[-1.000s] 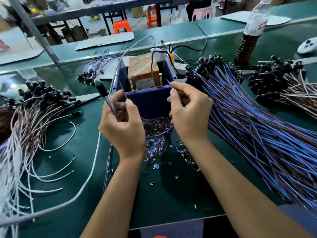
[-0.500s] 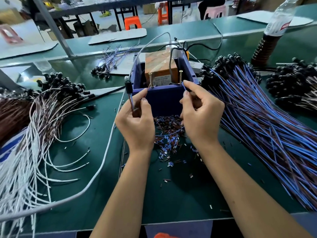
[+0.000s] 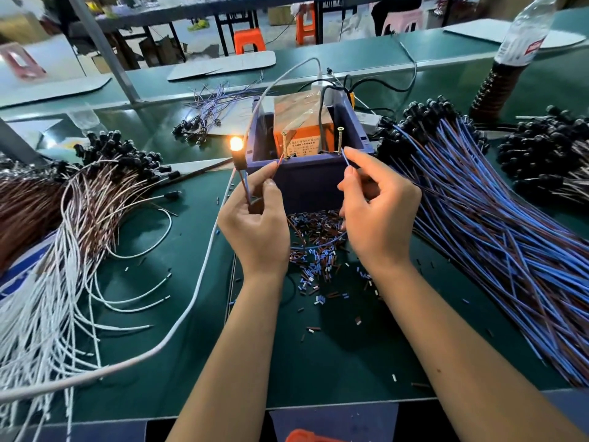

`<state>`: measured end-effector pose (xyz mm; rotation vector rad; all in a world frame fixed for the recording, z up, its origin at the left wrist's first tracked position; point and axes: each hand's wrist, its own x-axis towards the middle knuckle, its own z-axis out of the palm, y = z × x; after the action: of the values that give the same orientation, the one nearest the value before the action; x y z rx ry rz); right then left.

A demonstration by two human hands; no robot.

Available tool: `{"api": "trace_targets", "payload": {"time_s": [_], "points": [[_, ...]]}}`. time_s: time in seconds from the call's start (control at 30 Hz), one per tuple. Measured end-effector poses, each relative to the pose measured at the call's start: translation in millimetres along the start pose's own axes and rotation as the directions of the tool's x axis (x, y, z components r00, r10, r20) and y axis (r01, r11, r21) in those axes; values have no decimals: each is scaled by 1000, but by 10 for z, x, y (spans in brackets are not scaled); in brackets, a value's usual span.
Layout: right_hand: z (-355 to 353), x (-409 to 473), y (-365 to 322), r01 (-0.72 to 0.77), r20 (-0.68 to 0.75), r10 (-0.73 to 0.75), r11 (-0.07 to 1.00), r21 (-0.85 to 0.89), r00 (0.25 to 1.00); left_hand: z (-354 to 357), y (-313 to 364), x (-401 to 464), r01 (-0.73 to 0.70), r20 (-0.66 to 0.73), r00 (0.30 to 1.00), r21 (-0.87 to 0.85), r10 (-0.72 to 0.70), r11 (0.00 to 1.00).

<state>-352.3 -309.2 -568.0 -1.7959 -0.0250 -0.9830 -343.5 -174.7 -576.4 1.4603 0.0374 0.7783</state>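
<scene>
Along the tabletop's front edge, between the forearms, lies the most room. Farther in, wire offcuts heap between the hands. The left hand pinches the lit lamp's brown lead, and the right hand pinches its blue lead. Each tip rests against one of two screws on the blue box, which holds an orange block. Wire bundles crowd both sides.
</scene>
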Motion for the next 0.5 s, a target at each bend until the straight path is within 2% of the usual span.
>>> {"api": "trace_targets", "payload": {"time_s": [0.23, 0.37, 0.43, 0.5], "points": [[-17, -1, 10, -47, 15, 46, 999, 28, 999, -2, 47, -25, 14, -3, 1000, 17, -13, 1000], [-104, -35, 6, -46, -24, 47, 999, 23, 999, 12, 150, -100, 13, -13, 1000, 0, -13, 1000], [-186, -62, -40, 3, -53, -4, 1000, -27, 999, 67, 247, -196, 9, 22, 1000, -25, -8, 1000], [-320, -96, -108, 110, -109, -131, 977, -184, 985, 179, 388, -307, 20, 120, 993, -62, -13, 998]]}}
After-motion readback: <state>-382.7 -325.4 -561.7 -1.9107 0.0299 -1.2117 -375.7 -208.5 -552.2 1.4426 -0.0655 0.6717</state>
